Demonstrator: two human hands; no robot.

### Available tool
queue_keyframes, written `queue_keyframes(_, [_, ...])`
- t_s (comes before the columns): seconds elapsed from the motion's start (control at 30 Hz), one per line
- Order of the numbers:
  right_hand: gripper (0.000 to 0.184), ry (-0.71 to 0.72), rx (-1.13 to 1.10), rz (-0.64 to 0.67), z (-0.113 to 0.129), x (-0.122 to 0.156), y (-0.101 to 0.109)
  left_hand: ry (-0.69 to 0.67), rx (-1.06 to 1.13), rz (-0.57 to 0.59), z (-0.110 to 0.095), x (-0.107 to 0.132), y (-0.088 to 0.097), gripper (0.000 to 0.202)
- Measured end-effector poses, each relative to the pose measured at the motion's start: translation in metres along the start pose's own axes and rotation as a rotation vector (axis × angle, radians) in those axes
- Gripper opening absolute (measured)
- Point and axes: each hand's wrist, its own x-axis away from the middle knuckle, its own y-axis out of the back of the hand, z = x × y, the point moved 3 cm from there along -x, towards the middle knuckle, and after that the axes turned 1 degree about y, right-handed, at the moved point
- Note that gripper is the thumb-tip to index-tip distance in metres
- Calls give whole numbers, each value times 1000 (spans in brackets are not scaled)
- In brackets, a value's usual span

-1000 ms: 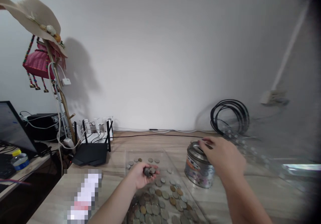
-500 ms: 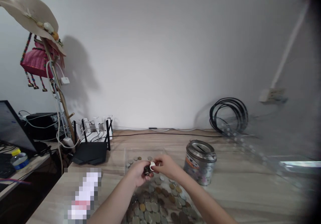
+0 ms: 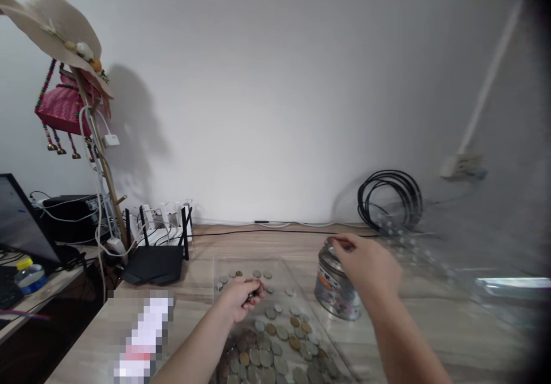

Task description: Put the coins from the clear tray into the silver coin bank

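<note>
My left hand (image 3: 245, 298) is closed around several coins (image 3: 253, 295), above a clear plastic tray (image 3: 215, 269). Loose silver and brass-coloured coins (image 3: 267, 358) lie spread across the tray. To its right stands a round metal tin (image 3: 338, 292) with a printed label and a slotted lid. Over that lid my right hand (image 3: 370, 263) is pinched, fingertips at the top where the slot is. The hand hides most of the lid, and the coin it carried half a second ago is hidden by the fingers.
A black router (image 3: 157, 263) sits at the left back, beside a stand with a hat (image 3: 60, 25) and a pink bag (image 3: 64, 105). Coiled black cable (image 3: 390, 200) leans on the wall. A blurred clear plastic object (image 3: 482, 283) lies right. A pixelated patch (image 3: 144, 332) covers something at front left.
My right hand has moved right, from beside my left hand to the tin's lid, carrying a coin away. My left hand stays over the tray with its coins.
</note>
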Motion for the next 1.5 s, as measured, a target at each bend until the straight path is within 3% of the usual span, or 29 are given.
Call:
queue_keyframes(0.13, [25,-78,127,112,-27,-14,0,28,-40,18,0,2,-2,24])
queue_keyframes(0.37, [30,-91,208,190,-28,-11,-5,45,-9,53,0,2,-1,30])
queue_keyframes(0.47, [30,-89,219,177,-20,-9,2,86,34,40,1,1,-1,23])
queue_keyframes(0.57, [34,63,104,23,5,0,7,129,86,48,0,2,-2,15])
queue_keyframes(0.6, [34,131,26,33,15,6,4,122,95,59,0,2,-3,13])
queue_keyframes(0.63, [34,202,-65,107,27,14,-4,102,93,71,-1,2,-4,12])
queue_keyframes(0.77, [27,459,-328,623,69,55,-48,-19,2,103,-3,3,-7,20])
queue_keyframes(0.87, [21,486,-329,713,81,72,-65,-52,-23,121,-2,3,-7,27])
queue_keyframes(0.97, [20,430,-319,617,75,62,-53,-18,-10,142,-2,3,-7,23])
queue_keyframes(1.1, [27,167,-74,123,31,19,-7,36,28,89,-2,4,-5,19])
queue_keyframes(1.13, [28,96,8,71,17,9,2,35,27,64,-2,4,-5,21])
queue_keyframes(1.23, [27,-83,117,135,-21,-11,7,17,21,31,-2,4,-4,26])
queue_keyframes(1.3, [25,-117,111,206,-35,-16,1,12,20,22,-2,4,-4,26])
queue_keyframes(1.5, [25,-38,155,181,-30,-11,-7,-12,5,-17,-5,4,-2,26])
